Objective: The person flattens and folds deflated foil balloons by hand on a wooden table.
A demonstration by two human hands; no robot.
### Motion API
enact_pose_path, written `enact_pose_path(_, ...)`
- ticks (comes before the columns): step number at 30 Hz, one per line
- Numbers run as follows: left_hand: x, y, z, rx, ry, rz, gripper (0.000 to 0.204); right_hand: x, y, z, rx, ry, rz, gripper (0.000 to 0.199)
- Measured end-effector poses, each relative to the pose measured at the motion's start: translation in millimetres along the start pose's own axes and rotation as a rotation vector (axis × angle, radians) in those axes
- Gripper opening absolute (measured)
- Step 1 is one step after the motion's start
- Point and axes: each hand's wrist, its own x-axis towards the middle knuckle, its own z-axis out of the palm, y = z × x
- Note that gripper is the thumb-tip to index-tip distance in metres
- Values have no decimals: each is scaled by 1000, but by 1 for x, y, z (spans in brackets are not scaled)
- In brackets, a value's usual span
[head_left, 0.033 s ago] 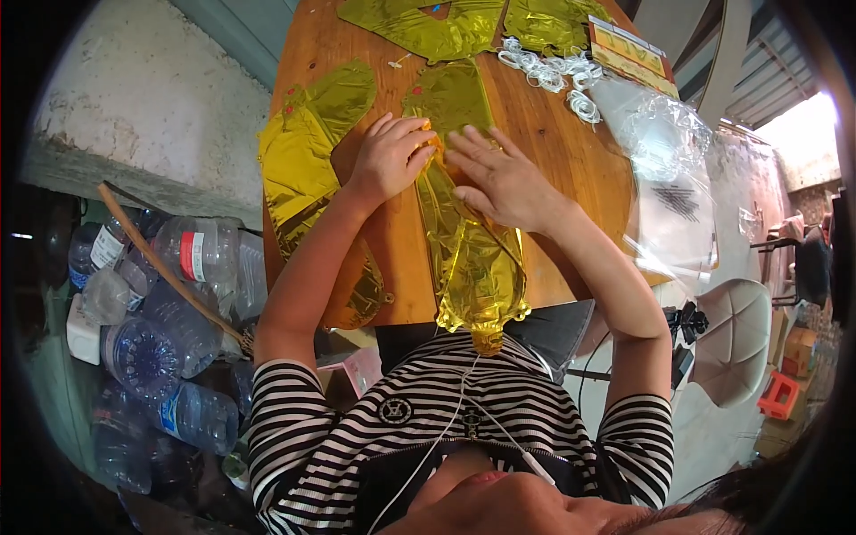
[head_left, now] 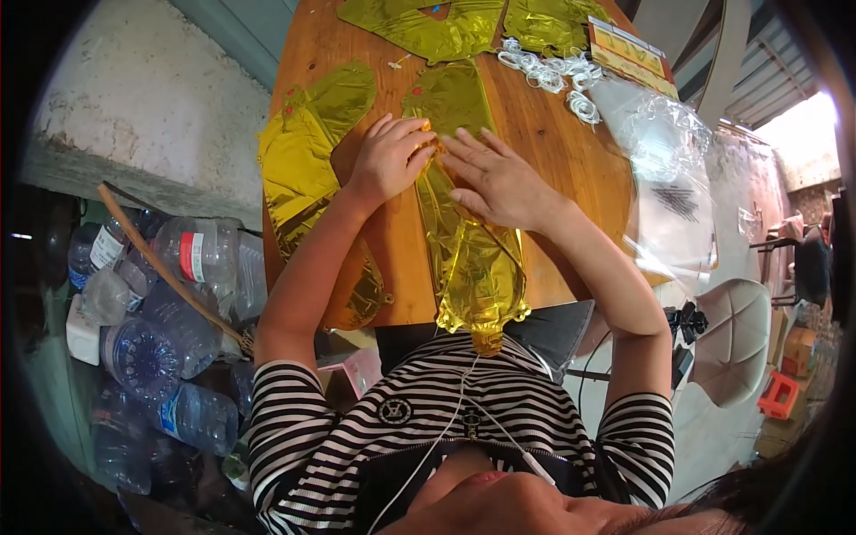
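Observation:
A flat gold foil balloon (head_left: 477, 267) lies lengthwise in front of me, its near end hanging over the table's edge toward my shirt. My left hand (head_left: 385, 165) rests on its left edge farther up, fingers stretched out and fingertips on a crumpled, folded part of the foil. From the right, my right hand (head_left: 506, 185) lies over the same balloon, fingers spread and pointing at the left fingertips. What is under both palms is hidden. Left of my left hand lies another gold foil balloon (head_left: 299, 169), partly folded, with small red marks.
On the wooden table (head_left: 557, 169), more gold foil (head_left: 423, 31) lies at the far edge. White string bundles (head_left: 544, 67), a printed card (head_left: 633, 58) and clear plastic bags (head_left: 660, 143) are at the right. Empty plastic bottles (head_left: 183, 330) pile at left; a chair (head_left: 731, 343) stands right.
My right hand has shifted slightly left, its fingertips now closer to my left hand's. The left hand and the balloons look unmoved.

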Motion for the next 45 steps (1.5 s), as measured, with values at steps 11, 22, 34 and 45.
enact_pose_path(11,-2,1,6,38,5,-24,28,-2,5,17,0,-70,-100,59)
enact_pose_path(22,-5,-7,9,65,0,-45,32,-92,-31,-48,184,-243,-168,75)
enact_pose_path(34,16,5,-13,-11,-107,157,31,-136,-61,-23,-47,-287,-207,93)
enact_pose_path(45,17,14,23,-23,-283,178,48,-136,-62,-22,-23,-275,-186,93)
